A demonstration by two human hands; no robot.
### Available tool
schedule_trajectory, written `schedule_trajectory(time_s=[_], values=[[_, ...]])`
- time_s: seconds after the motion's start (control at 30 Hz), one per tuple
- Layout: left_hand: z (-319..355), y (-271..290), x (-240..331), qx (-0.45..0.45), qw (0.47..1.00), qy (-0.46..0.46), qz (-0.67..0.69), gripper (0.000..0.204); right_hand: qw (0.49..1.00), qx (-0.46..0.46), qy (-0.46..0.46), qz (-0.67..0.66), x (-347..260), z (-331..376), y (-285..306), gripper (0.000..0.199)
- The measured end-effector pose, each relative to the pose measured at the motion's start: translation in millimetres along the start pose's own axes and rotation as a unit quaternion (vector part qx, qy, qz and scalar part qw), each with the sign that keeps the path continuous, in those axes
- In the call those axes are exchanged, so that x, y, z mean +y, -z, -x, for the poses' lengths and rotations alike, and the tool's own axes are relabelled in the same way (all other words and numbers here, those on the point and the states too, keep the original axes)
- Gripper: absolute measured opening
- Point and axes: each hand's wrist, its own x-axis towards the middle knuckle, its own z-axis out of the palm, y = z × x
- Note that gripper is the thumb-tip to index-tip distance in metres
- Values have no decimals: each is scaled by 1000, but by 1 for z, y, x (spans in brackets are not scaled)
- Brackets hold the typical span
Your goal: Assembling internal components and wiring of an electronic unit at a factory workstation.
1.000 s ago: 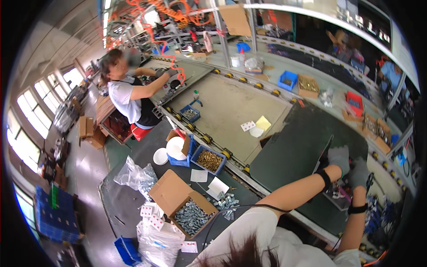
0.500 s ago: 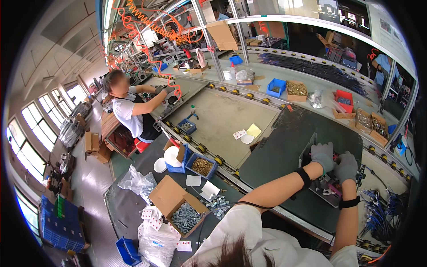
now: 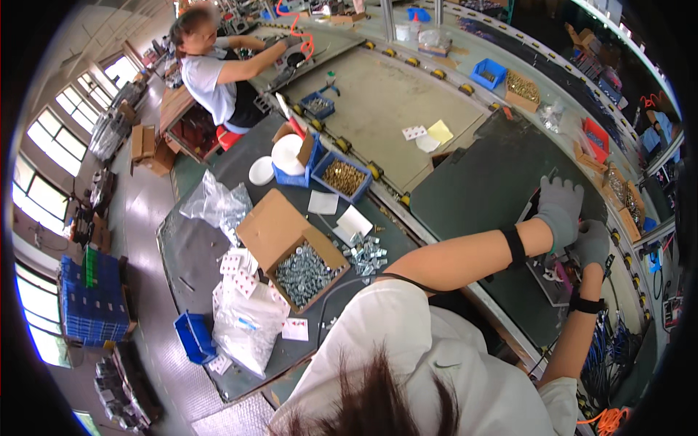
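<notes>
Both gloved hands (image 3: 574, 225) together at the dark mat's (image 3: 480, 182) right edge.

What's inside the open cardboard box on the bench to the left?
The open cardboard box holds a heap of small silvery metal parts, filling its visible floor. Its raised flap hides nothing of the heap, but what lies beneath the top layer cannot be seen.

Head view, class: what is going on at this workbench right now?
A person in grey gloves works at a dark conveyor belt. The left hand and right hand are close together over a small flat part at the belt's edge; what they hold is unclear. Beside them an open cardboard box holds metal screws. A co-worker sits further along.
</notes>
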Motion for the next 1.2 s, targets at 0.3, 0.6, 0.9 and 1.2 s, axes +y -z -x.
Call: schedule_trajectory(time_s=[0.3,0.6,0.9,1.2], values=[[74,60,-40,136,988,-4,76,58,997,-59,19,-51,12,-5,3,28],[194,82,-152,251,958,100,93,40,989,-2,39,-142,41,16,24,41],[332,143,-226,302,849,416,124,20,960,66,166,-217,-3,101,58,30],[278,170,-208,187,854,441,206,25,921,-184,313,-140,-77,170,-35,43]])
